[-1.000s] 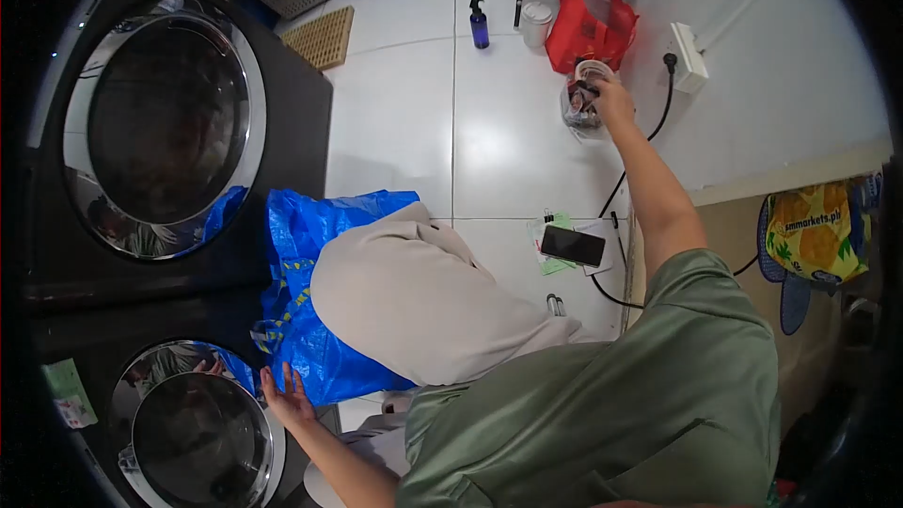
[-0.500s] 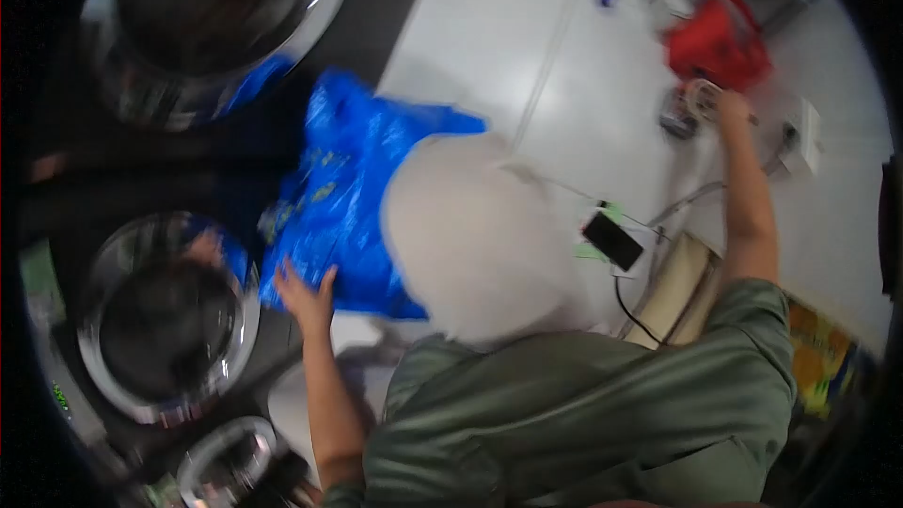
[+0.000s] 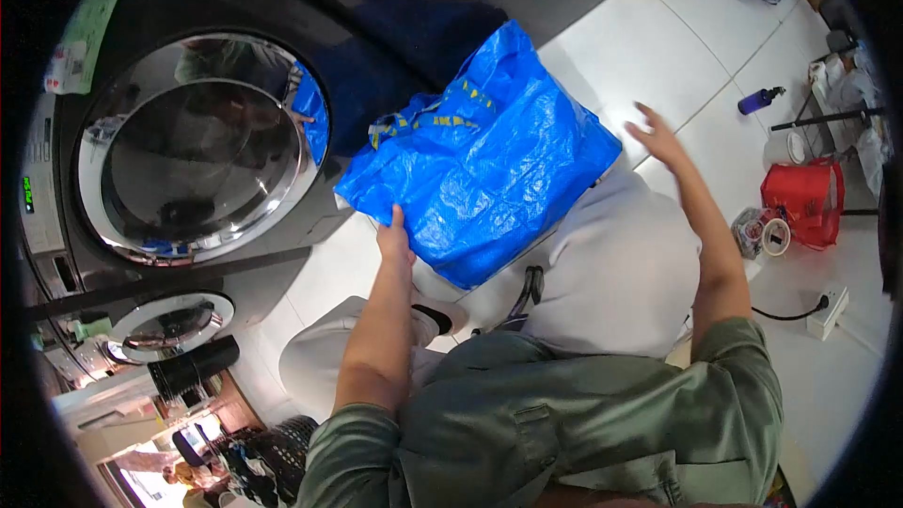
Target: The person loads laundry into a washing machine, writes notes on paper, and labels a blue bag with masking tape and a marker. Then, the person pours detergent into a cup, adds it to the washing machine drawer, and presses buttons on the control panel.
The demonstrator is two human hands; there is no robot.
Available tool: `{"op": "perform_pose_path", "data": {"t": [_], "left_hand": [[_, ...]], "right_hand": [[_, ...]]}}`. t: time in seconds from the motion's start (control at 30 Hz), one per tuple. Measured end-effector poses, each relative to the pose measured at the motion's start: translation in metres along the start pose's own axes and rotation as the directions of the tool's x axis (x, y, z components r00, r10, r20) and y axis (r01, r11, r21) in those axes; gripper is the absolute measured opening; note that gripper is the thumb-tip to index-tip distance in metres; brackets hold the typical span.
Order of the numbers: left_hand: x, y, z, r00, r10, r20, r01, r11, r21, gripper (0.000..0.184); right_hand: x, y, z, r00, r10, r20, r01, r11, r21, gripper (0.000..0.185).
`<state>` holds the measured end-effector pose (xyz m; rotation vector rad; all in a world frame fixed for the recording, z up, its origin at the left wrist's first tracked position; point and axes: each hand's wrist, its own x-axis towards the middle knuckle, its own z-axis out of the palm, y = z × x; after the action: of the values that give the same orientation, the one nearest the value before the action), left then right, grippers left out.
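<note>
A large blue shopping bag (image 3: pixel 508 169) with yellow lettering stands in front of the dark washing machine, slumped and creased. My left hand (image 3: pixel 395 240) grips its near left edge, the thumb on the outside and the other fingers mostly hidden. To the right of the bag, my right hand (image 3: pixel 658 139) is in the air with its fingers spread, holding nothing. The bag's mouth faces up and toward the machine, and its contents cannot be seen.
The washing machine's round door (image 3: pixel 202 150) is closed on the left. At right are a red bag (image 3: pixel 804 202), a round roll-like item (image 3: pixel 776 237), a purple bottle (image 3: pixel 757 101) and a white power strip (image 3: pixel 828 315). A dark basket (image 3: pixel 273 456) stands lower left.
My right hand has left the round item beside the red bag and come back toward the blue bag. My left hand now grips the bag's edge. The view has turned.
</note>
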<state>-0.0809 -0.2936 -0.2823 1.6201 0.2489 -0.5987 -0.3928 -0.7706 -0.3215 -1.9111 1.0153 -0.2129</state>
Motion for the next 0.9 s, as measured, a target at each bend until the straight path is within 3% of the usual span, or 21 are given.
{"op": "perform_pose_path", "data": {"t": [0.03, 0.07, 0.1, 0.13, 0.2, 0.23, 0.3, 0.33, 0.37, 0.4, 0.43, 0.47, 0.5, 0.53, 0.6, 0.67, 0.73, 0.77, 0.8, 0.87, 0.9], "left_hand": [[0.001, 0.001, -0.004, 0.999, 0.034, 0.013, -0.034, 0.999, 0.012, 0.077], [-0.005, 0.024, -0.008, 0.999, -0.032, -0.032, 0.036, 0.989, 0.146, 0.076], [0.004, 0.040, -0.027, 0.983, -0.185, -0.004, 0.184, 0.975, 0.123, 0.078], [-0.003, 0.060, -0.036, 0.972, -0.235, 0.014, 0.233, 0.969, 0.078, 0.079], [-0.028, 0.101, -0.068, 0.950, -0.313, -0.010, 0.313, 0.950, -0.008, 0.074], [-0.017, 0.107, -0.106, 0.920, -0.380, -0.100, 0.377, 0.925, -0.048, 0.071], [-0.023, 0.117, -0.160, 0.959, -0.280, -0.051, 0.274, 0.956, -0.105, 0.072], [-0.047, 0.138, -0.167, 0.960, -0.280, -0.023, 0.277, 0.958, -0.079, 0.072], [-0.076, 0.152, -0.152, 0.963, -0.187, -0.195, 0.208, 0.973, 0.097, 0.071], [-0.103, 0.163, -0.135, 0.941, -0.054, -0.335, 0.153, 0.949, 0.276, 0.070], [-0.116, 0.168, -0.136, 0.893, 0.100, -0.439, 0.121, 0.886, 0.448, 0.069], [-0.095, 0.148, -0.181, 0.943, 0.299, -0.149, -0.166, 0.806, 0.568, 0.060], [-0.095, 0.141, -0.204, 0.857, 0.491, 0.154, -0.444, 0.554, 0.704, 0.058], [-0.095, 0.133, -0.221, 0.677, 0.574, 0.461, -0.671, 0.224, 0.706, 0.056], [-0.101, 0.109, -0.237, 0.716, 0.479, 0.508, -0.636, 0.147, 0.758, 0.054], [-0.108, 0.071, -0.235, 0.771, 0.485, 0.413, -0.563, 0.215, 0.798, 0.055], [-0.103, 0.045, -0.228, 0.785, 0.492, 0.376, -0.539, 0.244, 0.806, 0.056], [-0.100, 0.031, -0.222, 0.785, 0.509, 0.353, -0.556, 0.330, 0.763, 0.059], [-0.098, 0.018, -0.217, 0.773, 0.498, 0.393, -0.584, 0.319, 0.746, 0.062], [-0.099, -0.006, -0.201, 0.723, 0.200, 0.661, -0.665, -0.060, 0.745, 0.066], [-0.095, -0.027, -0.206, 0.741, 0.106, 0.663, -0.665, -0.022, 0.746, 0.064]], "right_hand": [[0.026, 0.004, 0.039, 0.997, -0.069, 0.036, 0.069, 0.998, 0.010, 0.096], [0.033, -0.016, 0.066, 0.990, -0.003, 0.138, -0.005, 0.998, 0.056, 0.098], [0.042, -0.032, 0.089, 0.932, 0.063, 0.357, -0.127, 0.979, 0.159, 0.098], [0.060, -0.027, 0.115, 0.910, 0.035, 0.413, -0.025, 0.999, -0.030, 0.071], [0.045, -0.067, 0.136, 0.848, -0.016, 0.531, 0.006, 1.000, 0.020, 0.035], [0.032, -0.096, 0.133, 0.835, 0.002, 0.551, -0.012, 1.000, 0.016, 0.026], [0.002, -0.141, 0.115, 0.827, 0.048, 0.560, -0.060, 0.998, 0.002, 0.013], [0.005, -0.143, 0.105, 0.822, -0.024, 0.569, 0.138, 0.978, -0.158, 0.016], [0.018, -0.131, 0.092, 0.826, -0.111, 0.552, 0.393, 0.816, -0.424, 0.018], [0.026, -0.130, 0.085, 0.813, -0.201, 0.547, 0.561, 0.521, -0.643, 0.020], [0.018, -0.154, 0.068, 0.774, -0.126, 0.620, 0.601, 0.450, -0.660, 0.024], [0.003, -0.181, 0.039, 0.733, -0.036, 0.679, 0.639, 0.381, -0.669, 0.028], [-0.013, -0.206, 0.021, 0.730, -0.013, 0.683, 0.631, 0.395, -0.667, 0.030], [-0.028, -0.235, 0.011, 0.724, 0.007, 0.690, 0.628, 0.407, -0.663, 0.033], [-0.056, -0.280, 0.023, 0.708, -0.024, 0.706, 0.645, 0.429, -0.632, 0.041], [-0.078, -0.314, 0.045, 0.694, -0.122, 0.710, 0.681, 0.434, -0.590, 0.051], [-0.080, -0.331, 0.109, 0.541, -0.325, 0.776, 0.797, 0.494, -0.349, 0.063], [-0.090, -0.340, 0.148, 0.478, -0.479, 0.736, 0.838, 0.501, -0.219, 0.065], [-0.101, -0.345, 0.183, 0.407, -0.621, 0.670, 0.873, 0.479, -0.086, 0.068], [-0.119, -0.341, 0.236, 0.246, -0.753, 0.611, 0.962, 0.266, -0.059, 0.076], [-0.122, -0.307, 0.260, 0.270, -0.549, 0.791, 0.958, 0.237, -0.162, 0.082]]}}
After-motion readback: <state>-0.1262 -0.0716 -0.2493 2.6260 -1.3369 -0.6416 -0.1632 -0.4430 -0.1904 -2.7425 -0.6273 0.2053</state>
